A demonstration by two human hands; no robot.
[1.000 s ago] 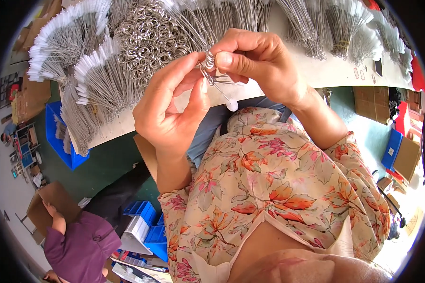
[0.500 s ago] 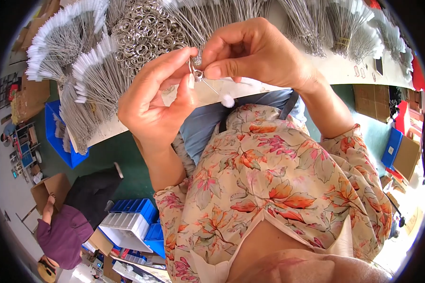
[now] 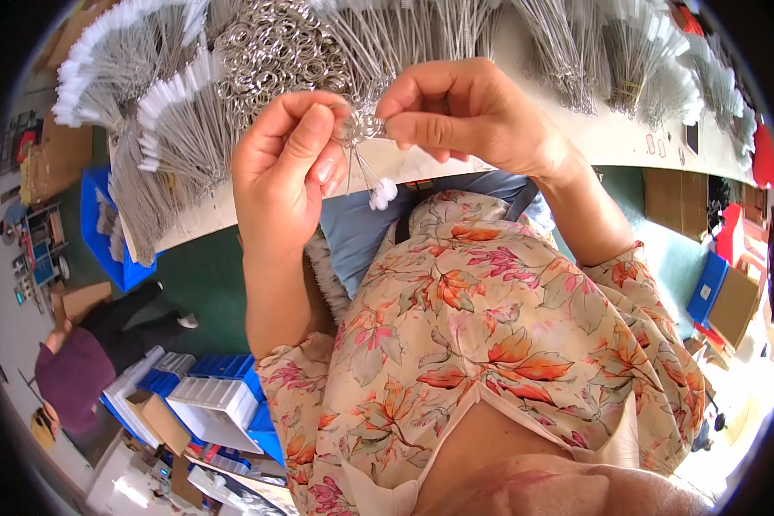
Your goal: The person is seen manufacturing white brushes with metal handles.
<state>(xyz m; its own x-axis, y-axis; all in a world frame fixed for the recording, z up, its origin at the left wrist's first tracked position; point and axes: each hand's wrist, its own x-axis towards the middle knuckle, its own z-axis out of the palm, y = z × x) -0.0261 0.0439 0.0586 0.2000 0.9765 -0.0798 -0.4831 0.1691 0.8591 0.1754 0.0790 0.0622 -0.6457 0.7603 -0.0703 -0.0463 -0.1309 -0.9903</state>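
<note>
Left hand and right hand each pinched, thumb to fingers, at a metal ring held up between them near the table's edge. White-tipped wire brushes hung below; couldn't tell if all were threaded. Plenty untouched: heaped rings, bundled brushes alongside.

Green floor, pale worktable, bright glare at lower right

The cream shirt is patterned in orange and pink florals; at upper centre, silver is shown by the held rings, white by the brush tips.
</note>
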